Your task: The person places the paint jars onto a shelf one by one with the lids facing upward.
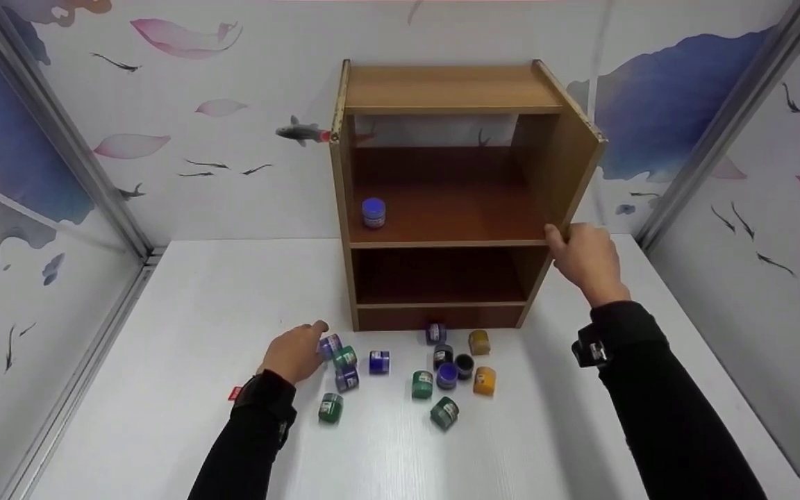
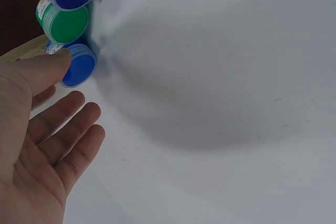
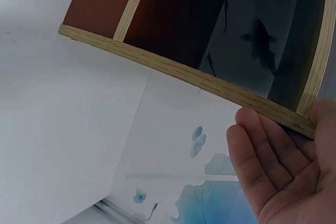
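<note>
My left hand point(image 1: 294, 352) reaches to a small blue paint jar point(image 1: 330, 345) lying on the table in front of the shelf's left corner. In the left wrist view its thumb point(image 2: 52, 69) overlaps that jar and the other fingers are spread apart; whether it touches the jar I cannot tell. A green jar point(image 1: 345, 357) and a dark blue jar point(image 1: 347, 378) lie right beside it. My right hand point(image 1: 586, 262) grips the right side panel of a wooden shelf point(image 1: 448, 244), thumb on the front edge and fingers along the outside. One blue-lidded jar point(image 1: 373, 213) stands upright on the upper board.
Several more jars lie about the table before the shelf, among them a yellow one point(image 1: 479, 342), an orange one point(image 1: 485, 381), a black one point(image 1: 464, 366) and a green one point(image 1: 330, 408). White printed panels point(image 1: 233, 173) with metal frame posts enclose the white table point(image 1: 233, 292).
</note>
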A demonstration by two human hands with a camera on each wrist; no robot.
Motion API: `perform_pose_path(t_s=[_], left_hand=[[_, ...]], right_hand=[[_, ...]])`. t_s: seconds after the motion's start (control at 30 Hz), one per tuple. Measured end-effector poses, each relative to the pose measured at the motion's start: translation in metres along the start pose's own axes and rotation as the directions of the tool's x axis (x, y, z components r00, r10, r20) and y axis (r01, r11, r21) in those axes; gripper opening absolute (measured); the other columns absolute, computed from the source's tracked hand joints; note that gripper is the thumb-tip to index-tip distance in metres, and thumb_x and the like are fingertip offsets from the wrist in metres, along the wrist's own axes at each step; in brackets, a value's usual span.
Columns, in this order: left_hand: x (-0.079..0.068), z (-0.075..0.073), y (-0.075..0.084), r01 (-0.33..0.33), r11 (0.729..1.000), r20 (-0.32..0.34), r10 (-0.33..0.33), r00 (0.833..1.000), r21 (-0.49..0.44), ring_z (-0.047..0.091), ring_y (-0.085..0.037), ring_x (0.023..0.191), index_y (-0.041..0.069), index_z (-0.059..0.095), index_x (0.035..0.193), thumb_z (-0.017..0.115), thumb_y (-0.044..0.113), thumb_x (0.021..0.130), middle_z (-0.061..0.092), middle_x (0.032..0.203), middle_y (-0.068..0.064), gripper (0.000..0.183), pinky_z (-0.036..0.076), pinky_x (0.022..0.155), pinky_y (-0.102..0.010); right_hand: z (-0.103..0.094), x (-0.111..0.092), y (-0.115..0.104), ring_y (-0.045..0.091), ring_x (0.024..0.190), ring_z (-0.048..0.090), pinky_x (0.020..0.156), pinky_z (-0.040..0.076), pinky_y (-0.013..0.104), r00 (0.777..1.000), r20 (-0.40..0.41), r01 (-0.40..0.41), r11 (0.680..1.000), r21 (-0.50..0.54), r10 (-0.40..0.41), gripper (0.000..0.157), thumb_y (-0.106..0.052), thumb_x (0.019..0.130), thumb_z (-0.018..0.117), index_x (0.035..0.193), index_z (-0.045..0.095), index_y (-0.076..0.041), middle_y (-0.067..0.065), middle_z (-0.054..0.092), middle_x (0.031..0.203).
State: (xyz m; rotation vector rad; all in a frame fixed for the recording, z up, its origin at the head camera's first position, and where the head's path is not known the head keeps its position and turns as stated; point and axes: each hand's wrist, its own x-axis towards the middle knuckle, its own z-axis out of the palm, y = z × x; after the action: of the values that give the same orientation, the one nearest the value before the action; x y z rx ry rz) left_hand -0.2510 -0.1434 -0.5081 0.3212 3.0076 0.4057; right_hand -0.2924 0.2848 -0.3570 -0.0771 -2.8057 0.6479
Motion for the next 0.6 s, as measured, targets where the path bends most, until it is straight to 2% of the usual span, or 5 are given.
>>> perform_pose_path(t_s=[0.17,0.37,0.6], left_hand=[[0.0,0.006,0.0,0.003,1.0,-0.007,-0.003,1.0,0.018,0.066,-0.036,0.106,0.003,0.058,0.127,0.067,0.019,0.092,0.068,0.117,-0.02,0.039,0.054,0.088,-0.049],[0.001,0.015,-0.001,0.044,0.998,0.004,-0.044,0.999,0.034,0.065,-0.038,0.109,0.0,0.053,0.134,0.059,0.018,0.097,0.066,0.12,-0.022,0.041,0.053,0.089,-0.05],[0.003,0.018,0.001,0.036,0.998,-0.012,-0.035,0.999,0.046,0.066,-0.036,0.108,0.003,0.056,0.131,0.061,0.021,0.096,0.067,0.119,-0.02,0.04,0.054,0.089,-0.049]], right_hand=[[0.001,-0.001,0.0,0.035,0.067,0.065,0.052,0.038,0.033,1.0,-0.005,-0.004,1.0,0.004,0.004,0.053,-0.039,0.102,0.044,0.067,0.058,-0.002,0.021,0.069,0.073],[0.002,-0.002,-0.001,0.031,0.064,0.063,0.052,0.037,0.031,1.0,0.005,-0.017,1.0,0.002,0.017,0.052,-0.039,0.102,0.045,0.066,0.057,-0.004,0.018,0.067,0.07],[-0.001,-0.002,-0.002,0.033,0.066,0.065,0.052,0.038,0.032,1.0,0.006,-0.014,1.0,0.001,0.014,0.052,-0.04,0.102,0.044,0.066,0.057,-0.003,0.019,0.069,0.073]])
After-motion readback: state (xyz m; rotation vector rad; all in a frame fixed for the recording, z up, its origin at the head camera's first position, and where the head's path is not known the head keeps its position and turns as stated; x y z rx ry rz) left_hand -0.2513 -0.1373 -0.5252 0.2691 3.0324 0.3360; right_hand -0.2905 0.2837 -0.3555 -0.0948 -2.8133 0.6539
